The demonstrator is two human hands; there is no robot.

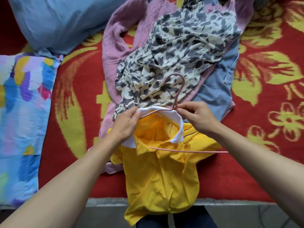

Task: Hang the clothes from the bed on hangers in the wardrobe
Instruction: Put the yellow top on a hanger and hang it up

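A yellow polo shirt [161, 175] with a white collar [178, 129] lies at the bed's near edge and hangs over it. A pink wire hanger [178, 89] sits partly inside its neck opening, hook pointing away from me, its bottom bar sticking out to the right. My left hand [126, 124] grips the collar's left side. My right hand [195, 116] pinches the hanger at the base of its hook. Behind them lie a cream and grey patterned garment [177, 51], a pink garment [115, 51] and a blue denim garment [218, 86].
The bed is covered by a red blanket [266, 99] with yellow flowers. A blue pillow [57, 22] lies at the back left, and a multicoloured pillow [24, 104] at the left. A grey floor strip [230, 209] runs below the bed's edge.
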